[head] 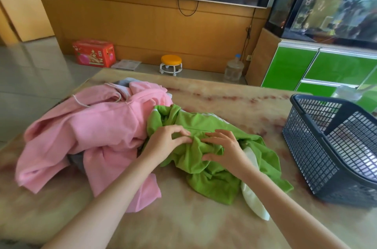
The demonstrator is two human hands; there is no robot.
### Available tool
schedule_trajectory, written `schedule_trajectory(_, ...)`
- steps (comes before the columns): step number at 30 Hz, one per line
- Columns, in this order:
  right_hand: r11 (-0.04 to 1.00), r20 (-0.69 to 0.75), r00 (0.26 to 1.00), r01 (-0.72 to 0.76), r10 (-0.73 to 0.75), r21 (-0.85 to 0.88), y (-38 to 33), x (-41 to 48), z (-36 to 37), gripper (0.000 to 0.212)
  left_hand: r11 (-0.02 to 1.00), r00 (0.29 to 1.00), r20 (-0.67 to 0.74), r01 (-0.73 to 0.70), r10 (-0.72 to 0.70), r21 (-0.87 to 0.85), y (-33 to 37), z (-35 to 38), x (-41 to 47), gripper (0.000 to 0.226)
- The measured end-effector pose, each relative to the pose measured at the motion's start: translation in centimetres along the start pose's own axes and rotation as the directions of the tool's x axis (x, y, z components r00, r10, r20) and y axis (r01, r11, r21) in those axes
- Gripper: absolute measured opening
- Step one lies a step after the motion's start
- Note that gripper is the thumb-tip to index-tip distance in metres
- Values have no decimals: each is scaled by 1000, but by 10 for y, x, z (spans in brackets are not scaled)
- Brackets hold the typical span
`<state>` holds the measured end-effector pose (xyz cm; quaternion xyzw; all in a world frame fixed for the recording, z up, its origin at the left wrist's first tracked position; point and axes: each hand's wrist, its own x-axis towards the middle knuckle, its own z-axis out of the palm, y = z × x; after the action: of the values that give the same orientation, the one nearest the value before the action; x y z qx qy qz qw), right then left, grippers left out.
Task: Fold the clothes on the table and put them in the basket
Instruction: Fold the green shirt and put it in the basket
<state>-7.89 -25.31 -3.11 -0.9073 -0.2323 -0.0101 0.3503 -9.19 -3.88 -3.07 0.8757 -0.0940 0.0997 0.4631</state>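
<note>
Green garment [212, 183], bunched under left hand [165, 142], right hand [226, 149], both gripping it

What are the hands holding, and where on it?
Left hand and right hand both pinch the green garment at bunched folds near its middle.

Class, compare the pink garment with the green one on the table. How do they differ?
The pink garment is the larger heap, left of the green garment. The left hand and right hand hold the green garment; the pink garment is not held. Both lie crumpled on the table, outside the basket.
</note>
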Motion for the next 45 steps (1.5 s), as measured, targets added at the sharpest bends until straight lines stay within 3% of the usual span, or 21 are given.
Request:
schedule_trajectory(2,989,-116,990,-66,82,135,-4,12,-7,31,997,997,-69,-44,40,-66,13,-3,12,17)
schedule_trajectory(5,927,-165,970,-107,177,360,-5,41,-25,7,990,982,-185,-59,35,-125,29,-7,31,24)
schedule_trajectory(9,872,-200,931,-188,304,452,5,89,-44,10,960,998,-21,-62,58,-272,27,-11,54,58)
schedule_trajectory(11,833,-164,918,-237,360,501,7,108,-52,28,976,992,77,-85,102,-198,22,-8,62,68)
schedule_trajectory(13,760,-64,915,-291,399,581,8,120,-57,29,994,983,148,-101,108,-50,13,-1,72,76)
schedule_trajectory(16,682,25,900,-347,435,644,14,123,-59,29,989,997,56,-69,62,129,-6,10,92,62)
schedule_trajectory(17,710,-15,904,-326,428,624,18,121,-57,31,993,999,-28,-39,42,113,-9,11,100,52)
schedule_trajectory(19,818,-73,945,-236,319,524,26,112,-50,60,998,981,-187,53,-47,25,-11,14,117,33)
schedule_trajectory(21,928,-18,986,-149,165,341,29,103,-40,94,988,948,-278,155,-156,-27,-7,16,136,24)
schedule_trajectory(22,962,13,993,-113,114,247,30,101,-33,99,976,933,-284,209,-219,-68,-5,18,145,23)
schedule_trajectory(24,984,-16,995,-92,95,156,36,106,-21,91,939,923,-212,281,-321,-199,-6,24,160,29)
schedule_trajectory(27,947,-152,972,-130,181,293,51,125,-17,59,917,948,-91,267,-306,-296,-5,27,167,42)
schedule_trajectory(30,922,-278,927,-142,252,361,71,148,-27,37,983,989,-51,129,-136,-132,-11,26,164,64)
schedule_trajectory(33,922,-389,877,-138,284,363,84,175,-44,28,998,999,39,17,-20,62,-24,28,162,80)
schedule_trajectory(36,921,-482,810,-171,334,350,89,208,-58,36,959,998,-60,-15,33,281,-37,35,169,83)
schedule_trajectory(38,916,-356,867,-233,347,327,93,227,-61,61,968,987,-143,-37,74,250,-40,38,174,70)
schedule_trajectory(40,932,-97,928,-352,359,84,96,235,-56,76,957,993,-104,-25,57,290,-43,43,175,56)
schedule_trajectory(42,931,16,932,-361,362,-57,102,225,-44,78,919,1000,-10,-22,28,393,-49,47,170,48)
schedule_trajectory(45,963,71,961,-270,269,12,109,190,-25,72,913,992,124,-17,-37,408,-53,48,153,41)
